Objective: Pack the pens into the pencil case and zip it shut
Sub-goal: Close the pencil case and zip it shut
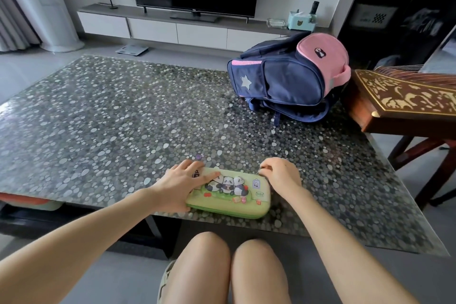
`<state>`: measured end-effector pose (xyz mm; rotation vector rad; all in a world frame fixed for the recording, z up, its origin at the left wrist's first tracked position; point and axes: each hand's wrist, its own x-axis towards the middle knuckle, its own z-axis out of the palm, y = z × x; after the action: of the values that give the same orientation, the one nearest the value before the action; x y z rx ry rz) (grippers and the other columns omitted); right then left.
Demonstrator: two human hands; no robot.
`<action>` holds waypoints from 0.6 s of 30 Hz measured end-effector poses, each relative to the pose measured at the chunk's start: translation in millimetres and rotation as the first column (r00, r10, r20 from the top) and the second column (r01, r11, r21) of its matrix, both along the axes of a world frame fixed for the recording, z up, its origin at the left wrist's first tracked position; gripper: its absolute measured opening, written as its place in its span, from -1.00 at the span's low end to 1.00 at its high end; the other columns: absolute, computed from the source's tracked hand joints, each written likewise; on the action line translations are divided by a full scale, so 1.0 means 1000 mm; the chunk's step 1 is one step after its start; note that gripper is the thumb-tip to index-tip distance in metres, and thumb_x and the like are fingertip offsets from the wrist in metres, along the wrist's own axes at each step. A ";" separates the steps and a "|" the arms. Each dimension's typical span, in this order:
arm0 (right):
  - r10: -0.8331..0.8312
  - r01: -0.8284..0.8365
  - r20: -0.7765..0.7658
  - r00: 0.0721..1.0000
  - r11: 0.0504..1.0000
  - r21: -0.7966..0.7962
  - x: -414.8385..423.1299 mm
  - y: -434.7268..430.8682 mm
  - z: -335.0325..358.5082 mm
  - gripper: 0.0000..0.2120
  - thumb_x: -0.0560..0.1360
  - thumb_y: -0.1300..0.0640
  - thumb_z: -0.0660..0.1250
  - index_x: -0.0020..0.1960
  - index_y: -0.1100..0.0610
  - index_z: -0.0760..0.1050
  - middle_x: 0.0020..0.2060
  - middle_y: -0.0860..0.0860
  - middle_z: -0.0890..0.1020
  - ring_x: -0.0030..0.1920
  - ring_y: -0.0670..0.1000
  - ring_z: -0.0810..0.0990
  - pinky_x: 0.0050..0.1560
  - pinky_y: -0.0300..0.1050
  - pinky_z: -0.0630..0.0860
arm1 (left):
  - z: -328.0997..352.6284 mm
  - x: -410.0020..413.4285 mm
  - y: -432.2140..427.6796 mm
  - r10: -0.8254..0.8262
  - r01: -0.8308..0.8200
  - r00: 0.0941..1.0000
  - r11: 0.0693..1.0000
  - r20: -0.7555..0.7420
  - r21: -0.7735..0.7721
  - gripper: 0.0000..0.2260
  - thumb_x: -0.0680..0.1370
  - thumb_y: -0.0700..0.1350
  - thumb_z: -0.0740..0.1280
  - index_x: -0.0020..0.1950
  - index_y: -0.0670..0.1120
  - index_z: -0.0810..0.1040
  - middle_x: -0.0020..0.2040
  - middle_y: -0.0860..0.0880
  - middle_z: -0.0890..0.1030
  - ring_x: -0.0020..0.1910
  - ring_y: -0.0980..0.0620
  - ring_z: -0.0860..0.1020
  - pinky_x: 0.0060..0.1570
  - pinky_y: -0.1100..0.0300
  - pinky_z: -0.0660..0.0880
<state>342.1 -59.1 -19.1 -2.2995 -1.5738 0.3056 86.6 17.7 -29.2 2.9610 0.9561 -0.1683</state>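
Observation:
A green pencil case (pixel 229 201) with three pandas on its lid lies flat near the front edge of the pebble-patterned table (pixel 118 116). Its lid is down. My left hand (pixel 183 182) lies flat on the case's left end, fingers spread over the lid. My right hand (pixel 281 174) is at the case's far right corner, fingertips pinched on what looks like the zipper pull. A small purple object (pixel 198 157) shows just beyond my left fingers. No pens are visible.
A navy and pink backpack (pixel 288 79) lies at the table's far right. A carved wooden instrument (pixel 404 96) on a stand overhangs the right edge. A TV and low cabinet stand behind. My knees are under the front edge.

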 end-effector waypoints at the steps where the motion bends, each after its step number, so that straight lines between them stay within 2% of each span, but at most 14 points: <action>1: 0.058 -0.058 -0.018 0.998 0.998 0.026 -0.001 -0.004 0.007 -0.72 0.52 -0.02 0.25 0.20 0.01 0.51 0.15 -0.03 0.59 0.13 0.01 0.53 0.02 -0.11 0.47 | 0.000 0.002 0.002 0.001 -0.001 1.000 1.000 -0.003 0.010 -0.13 0.33 0.09 0.39 0.42 0.34 -0.15 0.44 -0.03 0.09 0.37 -0.04 0.09 0.24 -0.05 0.38; 3: 0.253 -0.254 -0.056 0.966 0.967 -0.006 -0.009 -0.017 0.020 -0.43 0.49 -0.16 0.25 0.44 -0.07 0.22 0.38 -0.10 0.38 0.32 -0.02 0.38 0.25 -0.01 0.37 | 0.004 0.009 0.006 0.000 0.000 1.000 1.000 0.001 0.011 -0.14 0.30 0.10 0.41 0.43 0.33 -0.08 0.42 -0.01 0.13 0.37 -0.04 0.13 0.27 0.01 0.36; 4: 0.354 -0.356 -0.038 0.935 0.928 -0.107 -0.016 -0.023 0.022 -0.26 0.42 -0.26 0.27 0.49 -0.11 0.05 0.45 -0.11 0.25 0.41 -0.01 0.26 0.38 0.08 0.22 | 0.007 0.014 0.009 0.001 -0.001 1.000 1.000 0.001 0.003 -0.13 0.29 0.09 0.42 0.43 0.33 -0.05 0.42 -0.01 0.14 0.37 -0.04 0.13 0.28 0.03 0.35; 6: 0.483 -0.432 0.107 0.869 0.846 -0.312 -0.023 -0.029 0.014 0.03 0.25 -0.42 0.31 0.49 -0.16 -0.21 0.51 0.00 0.05 0.49 0.08 0.06 0.46 0.23 -0.08 | 0.015 0.028 0.012 0.003 -0.003 1.000 1.000 0.001 -0.019 -0.12 0.26 0.02 0.46 0.43 0.32 0.01 0.43 0.01 0.16 0.37 -0.03 0.13 0.29 0.08 0.31; 7: 0.491 -0.416 0.180 0.853 0.845 -0.336 -0.021 -0.030 0.005 0.09 0.20 -0.43 0.33 0.47 -0.18 -0.27 0.50 0.06 0.05 0.48 0.13 0.06 0.46 0.25 -0.09 | 0.019 0.034 0.013 0.007 -0.007 1.000 1.000 0.006 -0.027 -0.11 0.25 -0.01 0.48 0.42 0.31 0.05 0.43 0.02 0.16 0.38 -0.02 0.13 0.29 0.08 0.29; 10: 0.398 -0.357 0.270 0.877 0.915 -0.189 -0.011 -0.031 -0.009 0.06 0.21 -0.33 0.38 0.47 -0.17 -0.21 0.32 0.07 0.23 0.31 0.15 0.28 0.34 0.10 0.23 | 0.032 0.054 0.012 -0.009 0.009 1.000 1.000 0.019 0.001 -0.16 0.29 -0.06 0.47 0.43 0.29 0.10 0.45 0.03 0.16 0.42 -0.03 0.08 0.38 0.02 0.15; 12: 0.324 -0.308 0.278 0.904 0.946 -0.099 -0.002 -0.036 -0.004 -0.01 0.22 -0.30 0.35 0.47 -0.15 -0.13 0.25 0.06 0.28 0.24 0.11 0.34 0.23 0.03 0.33 | 0.038 0.067 0.013 -0.029 0.028 0.999 0.999 0.017 0.047 -0.20 0.33 -0.02 0.45 0.44 0.25 0.08 0.49 0.01 0.10 0.48 -0.03 0.00 0.42 -0.20 -0.06; 14: 0.204 -0.198 0.299 0.932 0.979 -0.051 0.018 -0.044 0.002 -0.04 0.20 -0.32 0.32 0.46 -0.14 -0.06 0.20 0.04 0.32 0.16 0.07 0.39 0.13 -0.02 0.39 | 0.047 0.080 0.017 0.055 -0.058 0.995 0.998 0.087 0.026 -0.27 0.38 0.10 0.42 0.45 0.22 0.11 0.51 -0.01 0.06 0.50 -0.03 -0.05 0.35 -0.32 -0.20; 16: 0.037 -0.026 0.314 0.949 0.999 -0.037 0.048 -0.053 0.009 -0.04 0.18 -0.34 0.33 0.45 -0.12 0.00 0.15 0.03 0.36 0.09 0.06 0.43 0.05 -0.03 0.42 | 0.060 0.093 0.023 0.190 -0.185 0.955 0.982 0.226 -0.041 -0.38 0.43 0.15 0.35 0.43 0.21 0.19 0.49 -0.05 0.14 0.48 -0.06 0.05 0.39 -0.29 -0.17; 18: -0.144 0.168 0.323 0.935 0.985 -0.047 0.082 -0.062 0.015 -0.06 0.19 -0.33 0.36 0.44 -0.10 0.04 0.15 0.07 0.37 0.09 0.11 0.45 0.04 0.00 0.42 | 0.072 0.106 0.029 0.261 -0.254 0.904 0.965 0.339 -0.065 -0.48 0.47 0.11 0.32 0.40 0.19 0.26 0.45 -0.05 0.25 0.44 -0.08 0.18 0.43 -0.20 -0.05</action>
<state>423.7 -121.6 -4.6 -2.6182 -1.5279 -0.0532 192.8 46.4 43.2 2.6750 1.2606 0.3352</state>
